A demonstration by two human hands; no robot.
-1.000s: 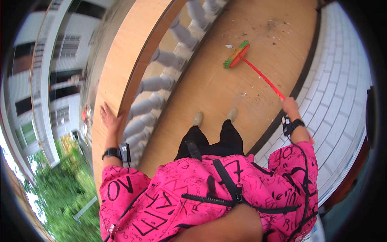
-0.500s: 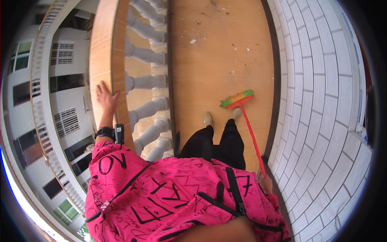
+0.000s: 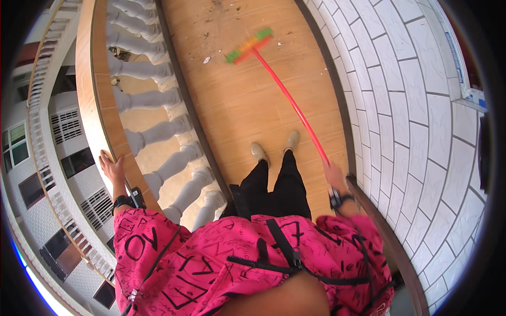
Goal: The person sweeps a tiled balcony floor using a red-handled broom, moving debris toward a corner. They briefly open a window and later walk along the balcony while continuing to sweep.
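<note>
My right hand (image 3: 334, 175) is wrapped round the end of a broom's (image 3: 289, 96) thin red handle. The handle slants away toward the far left across the walkway. At its far end is a wide broom head (image 3: 250, 46) with green and yellow-orange bristles and a red base, slightly blurred. My left hand (image 3: 112, 167) rests on the tiled top of the balcony railing (image 3: 88, 100), fingers apart, holding nothing. Bits of white and dark litter (image 3: 206, 60) lie on the floor near the broom head.
Grey balusters (image 3: 155, 131) stand under the railing on the left. A white tiled wall (image 3: 406, 105) runs along the right, with a dark skirting strip at its foot. The orange-tan tiled floor (image 3: 221, 116) lies between them. Beyond the railing is another building (image 3: 58, 200).
The broom head has moved away from my feet, up the walkway toward the litter. My right hand has come forward with the handle. My left hand stays on the railing.
</note>
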